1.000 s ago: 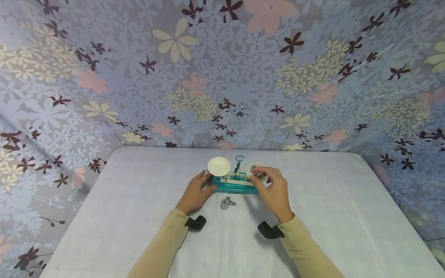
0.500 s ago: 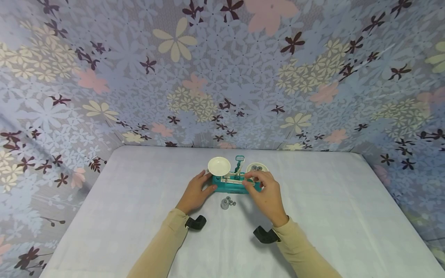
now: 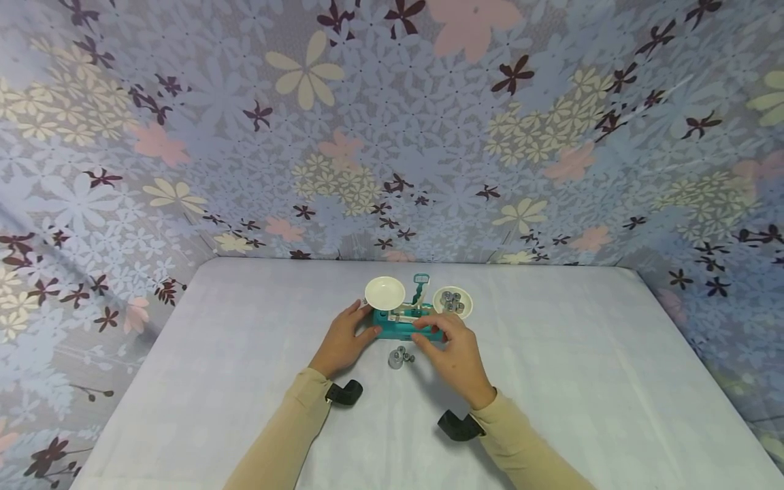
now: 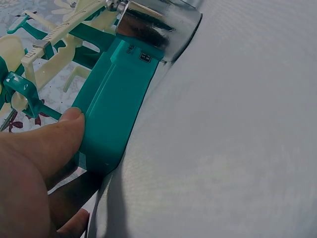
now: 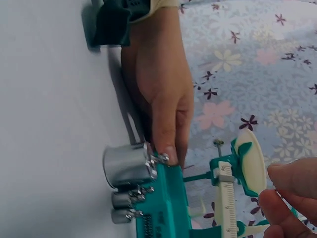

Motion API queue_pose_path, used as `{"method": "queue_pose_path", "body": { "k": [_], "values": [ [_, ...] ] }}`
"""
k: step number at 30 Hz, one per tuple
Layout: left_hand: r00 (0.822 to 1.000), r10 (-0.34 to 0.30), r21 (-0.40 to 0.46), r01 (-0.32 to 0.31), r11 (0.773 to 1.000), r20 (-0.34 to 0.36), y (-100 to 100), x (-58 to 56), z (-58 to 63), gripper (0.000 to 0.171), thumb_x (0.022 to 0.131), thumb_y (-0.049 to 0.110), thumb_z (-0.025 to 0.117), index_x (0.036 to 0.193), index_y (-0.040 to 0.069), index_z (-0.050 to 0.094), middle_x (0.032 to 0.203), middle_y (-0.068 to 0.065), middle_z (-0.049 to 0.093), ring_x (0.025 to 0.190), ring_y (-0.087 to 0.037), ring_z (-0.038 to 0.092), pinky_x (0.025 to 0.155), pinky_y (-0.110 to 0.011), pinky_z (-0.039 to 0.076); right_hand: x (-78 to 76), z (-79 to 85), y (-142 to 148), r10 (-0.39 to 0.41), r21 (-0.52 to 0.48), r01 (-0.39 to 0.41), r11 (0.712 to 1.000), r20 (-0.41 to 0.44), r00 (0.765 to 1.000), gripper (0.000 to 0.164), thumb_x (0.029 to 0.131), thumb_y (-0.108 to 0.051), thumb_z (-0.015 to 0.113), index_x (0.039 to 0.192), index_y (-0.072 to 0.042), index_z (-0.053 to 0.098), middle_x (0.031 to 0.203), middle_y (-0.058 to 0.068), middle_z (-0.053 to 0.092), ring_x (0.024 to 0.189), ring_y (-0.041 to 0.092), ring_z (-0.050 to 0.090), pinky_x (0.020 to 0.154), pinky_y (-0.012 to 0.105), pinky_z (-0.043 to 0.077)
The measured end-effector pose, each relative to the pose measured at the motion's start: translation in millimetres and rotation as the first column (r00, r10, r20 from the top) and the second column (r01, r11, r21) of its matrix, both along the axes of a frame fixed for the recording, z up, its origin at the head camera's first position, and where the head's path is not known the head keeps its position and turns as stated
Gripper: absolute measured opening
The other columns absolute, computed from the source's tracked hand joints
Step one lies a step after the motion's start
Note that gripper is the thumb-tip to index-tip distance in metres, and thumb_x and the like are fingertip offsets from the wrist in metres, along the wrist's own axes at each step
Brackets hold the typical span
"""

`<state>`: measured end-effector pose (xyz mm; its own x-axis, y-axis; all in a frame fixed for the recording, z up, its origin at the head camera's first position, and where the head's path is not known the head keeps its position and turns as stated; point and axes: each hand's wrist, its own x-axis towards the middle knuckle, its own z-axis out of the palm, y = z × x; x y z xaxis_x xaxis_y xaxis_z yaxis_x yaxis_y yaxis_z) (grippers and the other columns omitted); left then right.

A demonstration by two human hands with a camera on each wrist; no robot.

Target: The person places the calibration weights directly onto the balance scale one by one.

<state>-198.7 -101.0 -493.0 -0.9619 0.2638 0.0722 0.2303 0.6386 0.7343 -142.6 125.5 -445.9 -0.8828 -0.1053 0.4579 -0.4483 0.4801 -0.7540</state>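
Note:
A teal balance scale point(image 3: 392, 331) with two cream pans stands on the white cloth. My left hand point(image 3: 344, 341) grips the left end of its base, the thumb point(image 4: 69, 126) on the front face. Nothing lies in the left pan point(image 3: 385, 293). Several metal weights point(image 3: 452, 300) sit together in the right pan point(image 3: 468, 307). In front of the base, a large cylindrical weight point(image 5: 128, 166) stands beside several smaller weights point(image 5: 121, 200). My right hand point(image 3: 456, 357) hovers in front of the scale's right half, thumb and fingers bent and apart, nothing visible between them.
A white cloth point(image 3: 588, 374) covers the table under the scale. Behind it rises a flower-patterned fabric wall point(image 3: 441, 136). A black camera mount sits on each wrist, such as the right mount point(image 3: 459, 427).
My right hand has left the right pan and moved left and toward me, uncovering the weights in the pan. The left hand keeps its grip on the scale.

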Motion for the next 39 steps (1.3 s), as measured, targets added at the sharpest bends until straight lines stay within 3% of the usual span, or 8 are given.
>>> {"method": "queue_pose_path", "body": {
  "k": [10, 22, 30, 39],
  "values": [
    [1.000, -0.006, -0.003, 0.005, 1.000, -0.010, -1, -1.7, -0.1, 0.058, 0.099, 0.036, 0.063, 0.148, 0.005, 0.050, 0.156, -0.024, 0.038, 0.144, -0.042, 0.035, 0.118, -0.059, 0.028, 3.2, -9.3, -9, 0.061, 0.029, -0.061, 0.998, 0.009, 0.998, 0.017, 0.087, -0.010, 0.080, 0.103, -0.009, 0.075, 0.095, -0.003, 0.072, 0.083, 0.016, 0.058, 0.068, 0.033, 0.048],
    [1.000, -0.009, -0.012, 0.009, 1.000, -0.023, -1, -2.6, -0.8, 0.058, 0.099, 0.035, 0.063, 0.147, 0.005, 0.051, 0.154, -0.025, 0.040, 0.143, -0.043, 0.036, 0.117, -0.059, 0.028, 5.1, -18.3, -16, 0.101, 0.027, -0.104, 0.994, 0.104, 0.989, 0.015, 0.088, -0.012, 0.078, 0.103, -0.010, 0.076, 0.097, -0.001, 0.072, 0.081, 0.011, 0.058, 0.067, 0.031, 0.049],
    [1.000, -0.007, -0.009, 0.007, 1.000, -0.023, -1, -3.2, -1.5, 0.057, 0.099, 0.034, 0.063, 0.147, 0.005, 0.051, 0.154, -0.025, 0.040, 0.143, -0.043, 0.036, 0.117, -0.058, 0.028, 5.0, -24.4, -18, 0.109, 0.030, -0.116, 0.993, 0.176, 0.978, 0.019, 0.086, -0.007, 0.080, 0.104, -0.007, 0.076, 0.095, 0.001, 0.071, 0.080, 0.017, 0.059, 0.066, 0.030, 0.049],
    [1.000, -0.011, -0.001, 0.011, 1.000, -0.022, -1, -1.6, -0.8, 0.058, 0.099, 0.034, 0.063, 0.146, 0.003, 0.051, 0.154, -0.025, 0.040, 0.143, -0.043, 0.036, 0.118, -0.058, 0.028, 4.1, -32.2, -18, 0.110, 0.001, -0.114, 0.993, 0.239, 0.965, 0.018, 0.086, -0.009, 0.080, 0.104, -0.008, 0.077, 0.090, -0.004, 0.069, 0.078, 0.011, 0.056, 0.064, 0.024, 0.047]
  ]
}}
